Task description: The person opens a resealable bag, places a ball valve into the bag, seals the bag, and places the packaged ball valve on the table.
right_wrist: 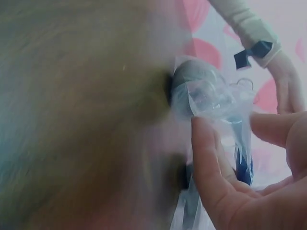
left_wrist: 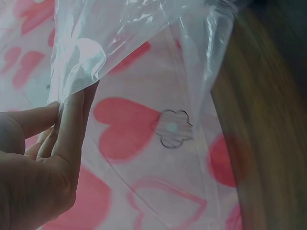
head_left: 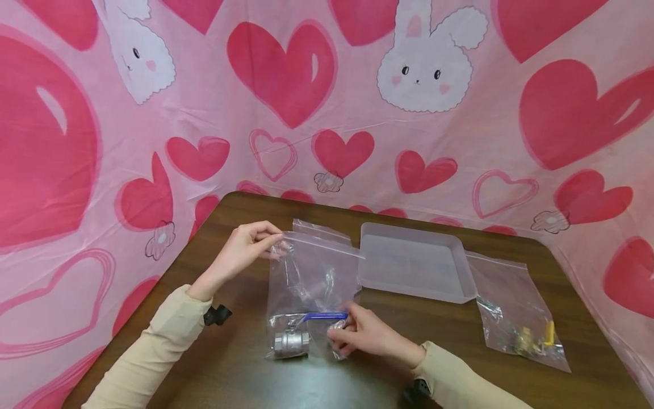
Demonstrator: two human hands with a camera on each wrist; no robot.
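A clear zip bag (head_left: 317, 272) is held up over the near middle of the table. Inside its lower end is a silver ball valve (head_left: 292, 344) with a blue lever handle (head_left: 325, 316). My left hand (head_left: 250, 244) pinches the bag's upper left corner between thumb and fingers; in the left wrist view the plastic (left_wrist: 86, 62) hangs from the fingertips. Down at the lower right corner, my right hand (head_left: 365, 332) grips the bag beside the lever's end. The right wrist view shows the wrapped valve (right_wrist: 196, 86) just beyond the thumb and fingers.
A translucent plastic tray (head_left: 414, 292) stands behind and right of the bag. To its right lies another zip bag (head_left: 503, 284) holding a brass valve (head_left: 525, 341) with a yellow handle (head_left: 549, 333). Behind the held bag, more clear plastic (head_left: 319, 228) shows. A heart-patterned cloth (head_left: 352, 102) surrounds the table.
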